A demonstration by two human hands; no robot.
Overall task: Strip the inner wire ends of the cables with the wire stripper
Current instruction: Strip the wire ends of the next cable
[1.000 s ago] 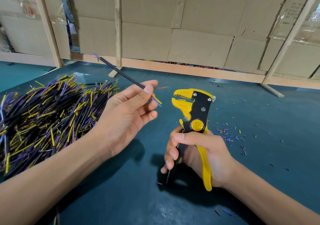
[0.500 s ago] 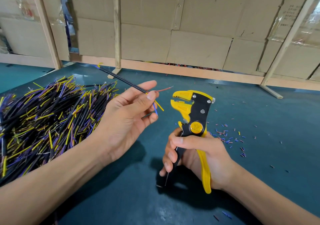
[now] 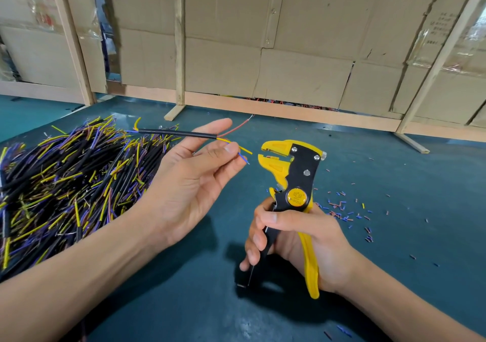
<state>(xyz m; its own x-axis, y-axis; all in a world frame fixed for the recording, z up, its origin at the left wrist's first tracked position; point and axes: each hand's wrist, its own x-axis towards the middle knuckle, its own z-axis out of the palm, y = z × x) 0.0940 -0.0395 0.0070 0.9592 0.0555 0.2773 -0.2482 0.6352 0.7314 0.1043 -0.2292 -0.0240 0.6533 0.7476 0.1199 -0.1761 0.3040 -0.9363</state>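
Nearest, toward the desk's (image 3: 184,302) front edge: right hand (image 3: 297,236) wrapped round the handles of the wire stripper (image 3: 294,184), fingers curled over the black handle, thumb laid across just under the yellow round badge, yellow handle running down along the palm; tool upright, yellow jaws at the top parted and facing left

Just left of it, raised above the teal surface: left hand (image 3: 194,178), palm up, fingers loosely spread; black cable (image 3: 176,133) lying across the fingertips, pinched between thumb and middle finger at the end of its sheath; lying nearly level, running left over the heap

At that end, three inner wires fanned out: red wire (image 3: 236,127) angling up and back, yellow wire (image 3: 236,145) pointing at the stripper's jaws and just short of them, blue wire (image 3: 244,158) bent lowest, beside the fingertips; at the cable's far-left end, a short yellow curl and a blue stub

Along the desk's left edge: big heap of cables (image 3: 65,178), black sheaths with yellow, purple and brownish ends sticking out every way

Right of the stripper, toward the desk's right side: scatter of insulation bits (image 3: 344,210), blue, red and yellow, lying flat

Farther back, along the desk's rear edge: wooden frame rail (image 3: 263,105) and upright posts, cardboard sheets (image 3: 302,78) behind
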